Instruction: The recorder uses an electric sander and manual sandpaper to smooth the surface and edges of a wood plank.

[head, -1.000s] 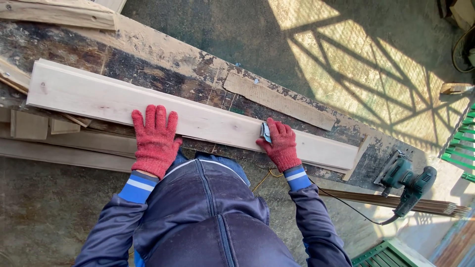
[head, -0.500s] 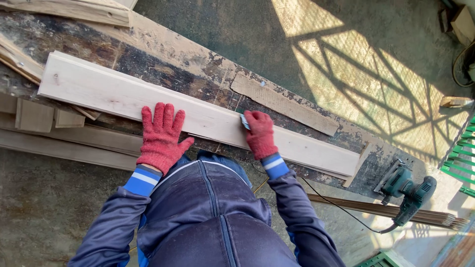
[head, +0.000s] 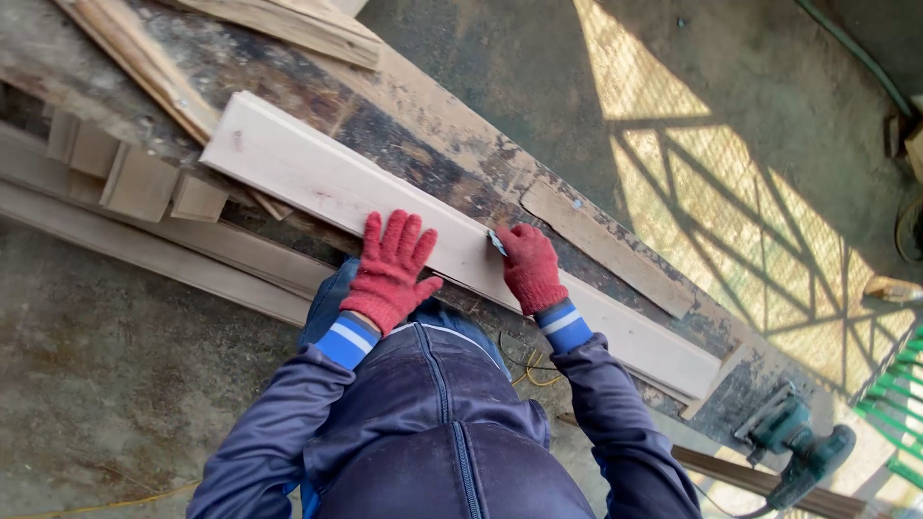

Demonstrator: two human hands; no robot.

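A long, pale, planed wooden board (head: 317, 183) lies diagonally from the upper left of the frame down to the lower right, flat on a worn, dark, paint-flaked wooden counter (head: 404, 125). The left hand (head: 389, 269), in a red knitted glove, is spread wide and pressed palm-down on the board's near edge, close to the middle of the frame. The right hand (head: 529, 267), gloved the same, is curled around a small grey pad or folded sheet (head: 496, 241), which touches the board's face just right of centre; what the pad is made of is too small to tell.

The board looks stiff and fairly light for its length, dry, smooth-faced, with square edges. Being long and thin, it would likely pivot or slide on the counter if pushed at one end, so a flat palm near the middle, as the left hand lies now, seems the steadiest hold. The knit gloves should grip bare wood well.

Loose timber offcuts (head: 144, 183) lie under and beside the board at the upper left. A green electric power tool (head: 798, 452) rests at the lower right, well apart from both hands.
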